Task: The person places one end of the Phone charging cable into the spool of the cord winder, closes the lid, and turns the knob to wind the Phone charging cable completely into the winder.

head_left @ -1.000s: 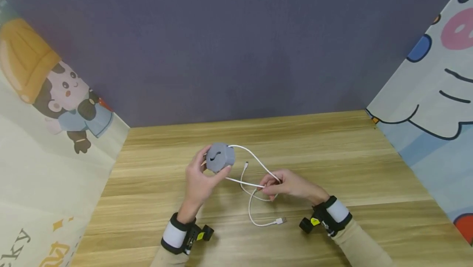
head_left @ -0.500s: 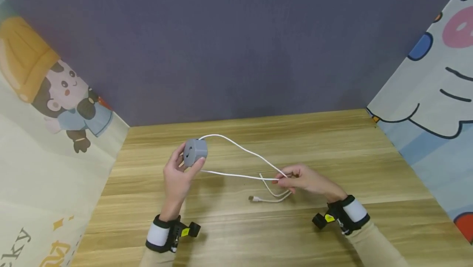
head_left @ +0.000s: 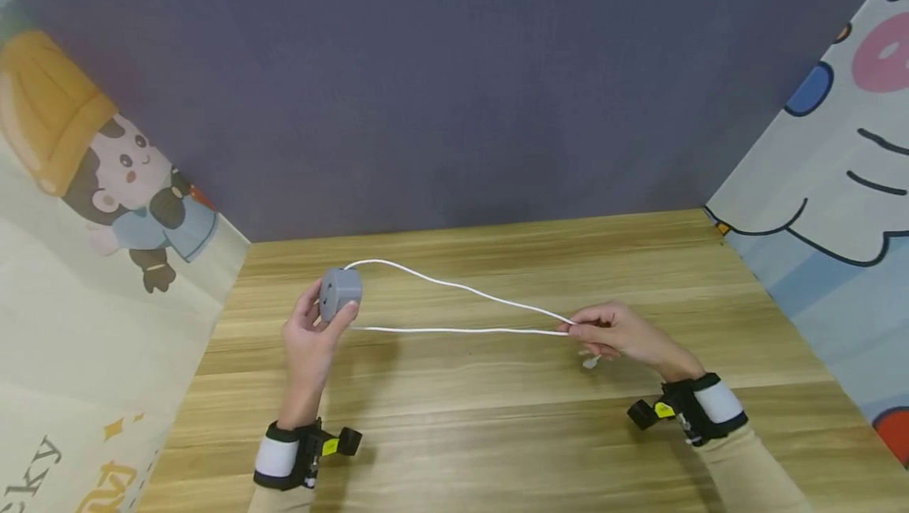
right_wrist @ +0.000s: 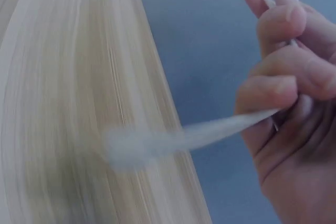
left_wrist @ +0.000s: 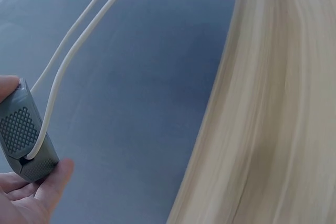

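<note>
A grey cable winder with a slotted face is held up by my left hand, thumb on one side and fingers on the other. Two strands of a white charging cable leave the winder, the upper one bowed, the lower nearly straight. They meet in my right hand, which pinches both between thumb and fingers. In the right wrist view a blurred cable end sticks out below the curled fingers. Textured grey sides of the winder show in the left wrist view, with the cable coming from an opening.
Both hands are above a wood-grain table. A dark grey-blue panel rises behind it, with printed cartoon panels at the left and right. Each wrist wears a strapped camera.
My hands have moved apart, the left with the winder to the left, the right to the right. The strands between them have lengthened, and the loose ends have drawn close to the right hand.
</note>
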`<action>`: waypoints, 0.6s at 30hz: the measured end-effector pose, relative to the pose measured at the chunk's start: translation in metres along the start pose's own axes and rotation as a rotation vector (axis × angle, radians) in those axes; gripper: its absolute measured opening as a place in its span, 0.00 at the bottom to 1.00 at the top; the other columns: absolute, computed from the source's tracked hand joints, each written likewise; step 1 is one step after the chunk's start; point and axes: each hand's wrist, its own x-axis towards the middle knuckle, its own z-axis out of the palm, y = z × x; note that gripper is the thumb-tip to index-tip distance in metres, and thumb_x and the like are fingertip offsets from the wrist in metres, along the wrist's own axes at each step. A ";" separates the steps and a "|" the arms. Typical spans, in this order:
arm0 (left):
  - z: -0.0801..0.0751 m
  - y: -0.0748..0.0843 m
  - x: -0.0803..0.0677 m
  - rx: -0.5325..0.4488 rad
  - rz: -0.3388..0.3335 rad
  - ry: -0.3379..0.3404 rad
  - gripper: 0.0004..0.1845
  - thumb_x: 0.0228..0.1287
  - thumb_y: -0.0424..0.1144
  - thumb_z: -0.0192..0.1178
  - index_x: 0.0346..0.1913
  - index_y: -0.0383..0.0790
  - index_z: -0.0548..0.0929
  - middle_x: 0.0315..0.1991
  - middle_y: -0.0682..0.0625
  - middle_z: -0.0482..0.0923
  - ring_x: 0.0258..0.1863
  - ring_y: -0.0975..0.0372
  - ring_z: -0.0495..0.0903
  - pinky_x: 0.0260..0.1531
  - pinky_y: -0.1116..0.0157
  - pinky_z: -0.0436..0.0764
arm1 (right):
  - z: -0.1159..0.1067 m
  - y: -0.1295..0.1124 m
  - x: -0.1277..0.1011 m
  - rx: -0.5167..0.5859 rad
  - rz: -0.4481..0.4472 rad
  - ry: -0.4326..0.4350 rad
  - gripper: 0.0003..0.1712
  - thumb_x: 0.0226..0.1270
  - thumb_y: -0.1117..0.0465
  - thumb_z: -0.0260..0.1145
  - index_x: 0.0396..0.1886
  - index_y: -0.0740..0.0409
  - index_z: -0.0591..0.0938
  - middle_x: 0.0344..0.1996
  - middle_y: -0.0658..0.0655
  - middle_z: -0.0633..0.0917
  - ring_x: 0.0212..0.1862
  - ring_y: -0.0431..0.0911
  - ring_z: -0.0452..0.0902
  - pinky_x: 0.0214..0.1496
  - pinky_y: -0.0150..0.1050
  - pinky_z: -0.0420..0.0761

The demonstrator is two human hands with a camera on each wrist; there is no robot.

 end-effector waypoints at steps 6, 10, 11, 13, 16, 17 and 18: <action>-0.006 -0.001 0.000 0.027 -0.051 -0.010 0.34 0.63 0.28 0.69 0.72 0.29 0.71 0.67 0.33 0.73 0.48 0.70 0.82 0.45 0.77 0.84 | -0.008 0.007 -0.008 -0.052 0.019 0.022 0.15 0.80 0.66 0.57 0.53 0.75 0.83 0.18 0.60 0.76 0.17 0.42 0.64 0.15 0.42 0.65; -0.006 -0.002 -0.001 0.031 -0.067 -0.015 0.34 0.64 0.29 0.69 0.72 0.30 0.71 0.66 0.32 0.73 0.46 0.70 0.83 0.44 0.76 0.84 | -0.011 0.011 -0.012 -0.080 0.020 0.024 0.13 0.79 0.67 0.58 0.51 0.73 0.84 0.19 0.58 0.79 0.17 0.41 0.68 0.16 0.44 0.68; -0.007 -0.002 -0.001 0.032 -0.068 -0.013 0.34 0.64 0.29 0.69 0.72 0.30 0.71 0.66 0.32 0.73 0.46 0.70 0.83 0.43 0.76 0.84 | -0.012 0.011 -0.014 -0.087 0.020 0.025 0.13 0.79 0.67 0.58 0.51 0.72 0.84 0.19 0.56 0.79 0.18 0.40 0.70 0.16 0.43 0.70; -0.008 -0.002 -0.001 0.032 -0.066 -0.008 0.35 0.64 0.29 0.69 0.73 0.30 0.70 0.66 0.32 0.73 0.46 0.70 0.83 0.44 0.77 0.84 | -0.013 0.012 -0.016 -0.090 0.025 0.026 0.13 0.79 0.67 0.59 0.52 0.71 0.85 0.20 0.51 0.81 0.20 0.38 0.73 0.19 0.41 0.74; -0.011 -0.004 -0.002 0.031 -0.064 0.005 0.35 0.63 0.28 0.69 0.73 0.30 0.70 0.65 0.34 0.74 0.46 0.71 0.82 0.44 0.77 0.84 | -0.016 0.011 -0.020 -0.088 0.039 0.034 0.13 0.79 0.67 0.59 0.53 0.71 0.84 0.22 0.48 0.82 0.23 0.36 0.75 0.22 0.38 0.78; -0.012 -0.004 -0.003 0.033 -0.063 0.007 0.35 0.63 0.28 0.69 0.73 0.31 0.71 0.65 0.35 0.74 0.47 0.71 0.82 0.44 0.77 0.84 | -0.017 0.011 -0.021 -0.088 0.047 0.040 0.14 0.79 0.66 0.59 0.53 0.72 0.84 0.22 0.47 0.82 0.23 0.36 0.75 0.23 0.38 0.79; -0.013 -0.004 -0.003 0.032 -0.062 0.009 0.35 0.63 0.28 0.69 0.73 0.31 0.71 0.65 0.35 0.74 0.47 0.71 0.82 0.44 0.77 0.84 | -0.017 0.012 -0.023 -0.089 0.053 0.047 0.14 0.79 0.66 0.59 0.53 0.72 0.84 0.22 0.47 0.82 0.23 0.36 0.75 0.23 0.38 0.79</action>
